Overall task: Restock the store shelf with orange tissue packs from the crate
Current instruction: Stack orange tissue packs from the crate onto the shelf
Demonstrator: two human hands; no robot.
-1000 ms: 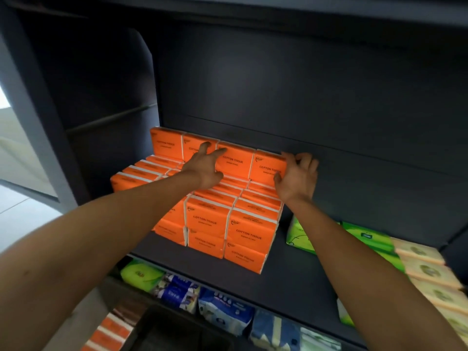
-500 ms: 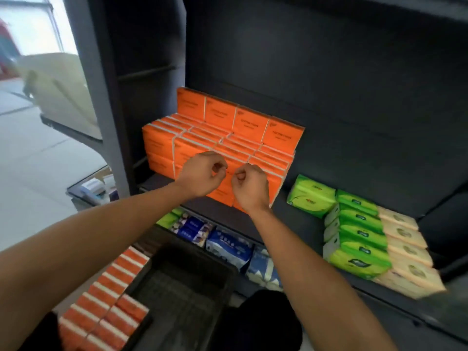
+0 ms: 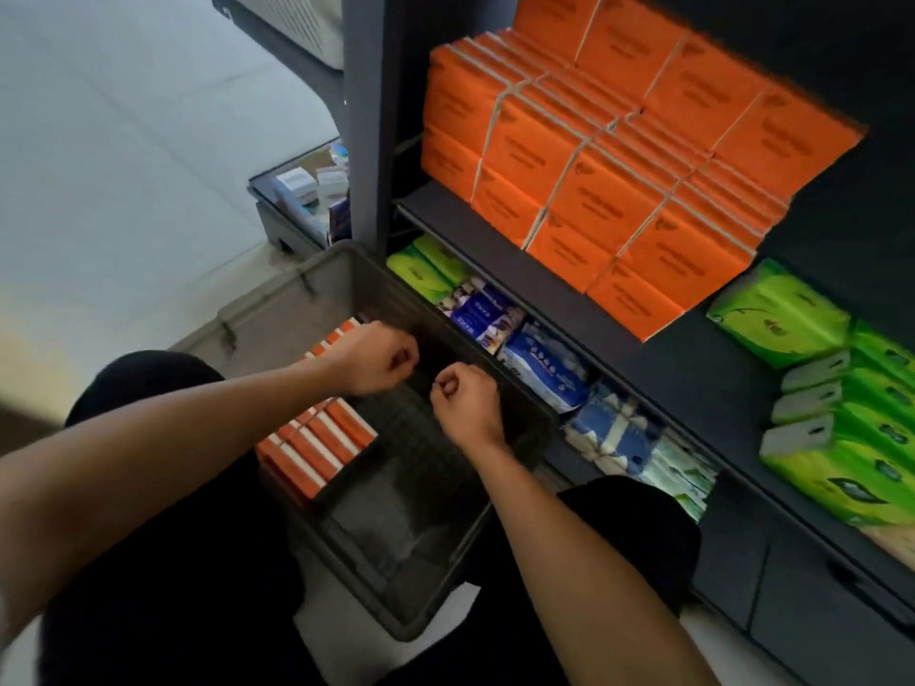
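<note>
Orange tissue packs [image 3: 609,156] are stacked in rows on the dark shelf [image 3: 658,349] at the upper right, with a back row standing upright. Below, a dark plastic crate [image 3: 435,601] sits on the floor between my knees, and more orange packs [image 3: 317,438] stand in a row along its left side. My left hand [image 3: 376,358] hovers over the crate near those packs, fingers curled and holding nothing. My right hand [image 3: 465,398] hangs beside it over the crate's bare middle, also curled and holding nothing.
Green tissue packs [image 3: 837,413] fill the shelf's right part. Blue, white and green packs [image 3: 539,358] lie on the lower shelf just behind the crate. A low grey tray [image 3: 307,190] with small boxes stands on the floor at the left, beside pale floor.
Both hands left the orange stack on the shelf and dropped down over the crate. My view tilted downward, so the crate now fills the middle.
</note>
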